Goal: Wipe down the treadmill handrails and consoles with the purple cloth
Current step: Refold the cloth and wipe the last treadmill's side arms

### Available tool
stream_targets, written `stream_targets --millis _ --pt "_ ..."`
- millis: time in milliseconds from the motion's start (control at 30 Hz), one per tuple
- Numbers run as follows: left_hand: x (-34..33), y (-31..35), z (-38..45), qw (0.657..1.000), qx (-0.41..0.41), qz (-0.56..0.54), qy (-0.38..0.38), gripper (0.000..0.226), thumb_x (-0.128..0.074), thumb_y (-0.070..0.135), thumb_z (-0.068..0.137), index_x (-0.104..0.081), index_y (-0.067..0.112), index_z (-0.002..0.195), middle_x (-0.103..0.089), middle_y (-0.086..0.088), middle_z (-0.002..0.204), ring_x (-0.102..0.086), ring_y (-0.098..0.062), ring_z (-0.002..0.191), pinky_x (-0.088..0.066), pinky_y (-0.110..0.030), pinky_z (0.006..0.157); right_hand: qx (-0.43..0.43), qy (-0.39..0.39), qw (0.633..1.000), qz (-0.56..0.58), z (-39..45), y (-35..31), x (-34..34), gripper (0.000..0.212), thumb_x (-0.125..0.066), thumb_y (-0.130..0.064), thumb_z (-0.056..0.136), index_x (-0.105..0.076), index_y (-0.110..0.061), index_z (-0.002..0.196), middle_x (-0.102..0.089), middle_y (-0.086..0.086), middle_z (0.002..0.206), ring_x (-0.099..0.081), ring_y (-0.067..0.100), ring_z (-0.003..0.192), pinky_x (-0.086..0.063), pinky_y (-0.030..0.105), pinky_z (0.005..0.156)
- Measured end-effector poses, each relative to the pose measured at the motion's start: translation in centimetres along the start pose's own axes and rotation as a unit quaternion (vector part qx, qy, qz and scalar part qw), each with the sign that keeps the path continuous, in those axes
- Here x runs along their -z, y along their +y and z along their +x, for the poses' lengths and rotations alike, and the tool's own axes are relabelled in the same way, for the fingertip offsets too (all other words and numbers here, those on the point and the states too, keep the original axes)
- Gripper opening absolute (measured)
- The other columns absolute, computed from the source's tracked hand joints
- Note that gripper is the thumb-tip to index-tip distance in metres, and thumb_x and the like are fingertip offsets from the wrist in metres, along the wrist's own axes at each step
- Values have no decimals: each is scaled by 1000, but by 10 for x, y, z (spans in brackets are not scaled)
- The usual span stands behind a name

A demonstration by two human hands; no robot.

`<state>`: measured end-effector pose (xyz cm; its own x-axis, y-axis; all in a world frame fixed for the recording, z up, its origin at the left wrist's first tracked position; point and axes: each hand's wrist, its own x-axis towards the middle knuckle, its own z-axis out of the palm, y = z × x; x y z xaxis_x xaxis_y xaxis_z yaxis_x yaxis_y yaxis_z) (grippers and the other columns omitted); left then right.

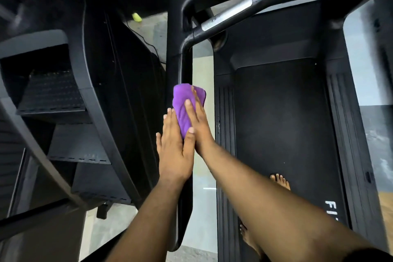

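step: wiping left handrail (184, 70) | purple cloth (187, 108) wadded on the rail under both palms | right hand (196, 121) fingers straight, slightly spread, pressing; left hand (174, 151) flat beside it, thumb touching cloth | you'd do well to wrap the rail, even pressure, long strokes

Soft purple cloth (187, 110) on a glossy black plastic handrail (186, 66); brushed metal grip plate (226, 14); matt belt (280, 117).

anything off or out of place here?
One stray item: a small yellow-green object lies on the floor between the machines, beside a cable; too blurred to identify. The silver grip sensor looks scuffed. Otherwise normal: both hands press the purple cloth on the handrail.
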<state>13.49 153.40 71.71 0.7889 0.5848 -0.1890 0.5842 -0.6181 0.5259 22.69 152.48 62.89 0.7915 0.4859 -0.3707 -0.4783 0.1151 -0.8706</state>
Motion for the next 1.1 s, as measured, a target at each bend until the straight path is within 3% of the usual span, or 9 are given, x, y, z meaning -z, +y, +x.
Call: stream_targets --millis 200,433,500,567,667,800,933,1000,1100 --pt "-3 2 11 1000 -10 19 6 78 -22 65 99 -8 25 165 0 18 171 6 2 156 -10 -49 129 -80 -85 983 138 -63 29 15 97 -63 -78 82 -30 -30 160 -35 -3 164 -35 13 150 -26 46 126" --pt "-3 0 11 998 -38 43 -9 80 -27 61 99 -5 21 165 2 10 173 7 -7 158 -9 -52 128 -50 -23 998 -15 94 -55 15 57 -33 -42 110 -17 -22 162 -13 -5 169 -13 10 156 -10 33 127" --pt "-2 -1 11 998 -39 44 -10 81 -28 61 100 -5 20 165 3 9 173 8 -9 159 -10 -54 128 -43 -37 998 -8 98 -63 13 86 -42 -73 94 -21 -22 160 -20 -3 168 -21 13 154 -14 38 128" --pt "-2 -2 12 998 -39 49 -10 82 -28 62 99 -5 20 165 3 8 173 8 -9 159 -11 -55 128 -81 -25 996 41 70 -49 11 124 -57 -99 55 -33 -28 154 -37 -1 161 -38 15 146 -23 38 125" --pt "-3 -2 13 998 -27 48 -17 84 -28 64 98 -3 19 165 3 9 173 9 -8 158 -11 -54 128 -115 -61 989 66 -7 -23 10 97 -59 -87 73 -28 -44 154 -30 -6 166 -33 14 151 -24 45 127" --pt "-1 -2 13 998 -34 43 -21 85 -27 65 98 -3 19 165 5 9 173 9 -9 158 -10 -54 128 -86 4 992 90 41 -46 9 67 -50 -50 103 -25 -28 160 -34 3 163 -36 25 149 -30 45 124" --pt "-2 -4 13 999 -31 40 -20 84 -28 64 98 -3 20 165 5 11 173 10 -7 158 -8 -52 128 -52 9 999 -15 79 -74 5 126 -51 -102 55 -26 -34 158 -30 -3 164 -30 22 152 -20 43 128" --pt "-1 -4 12 999 -32 24 -18 85 -28 65 98 -2 20 165 4 12 173 9 -7 158 -9 -52 129 -29 -40 999 -22 40 -41 7 109 -47 -101 64 -25 -44 155 -24 -8 167 -26 19 154 -16 45 128" --pt "-1 -3 13 1000 -18 -7 -16 86 -31 62 97 3 22 164 4 15 172 6 -5 158 -10 -52 129 -57 -62 993 77 -47 -8 12 75 -52 -58 98 -21 -32 162 -32 -9 165 -35 4 148 -26 39 126"
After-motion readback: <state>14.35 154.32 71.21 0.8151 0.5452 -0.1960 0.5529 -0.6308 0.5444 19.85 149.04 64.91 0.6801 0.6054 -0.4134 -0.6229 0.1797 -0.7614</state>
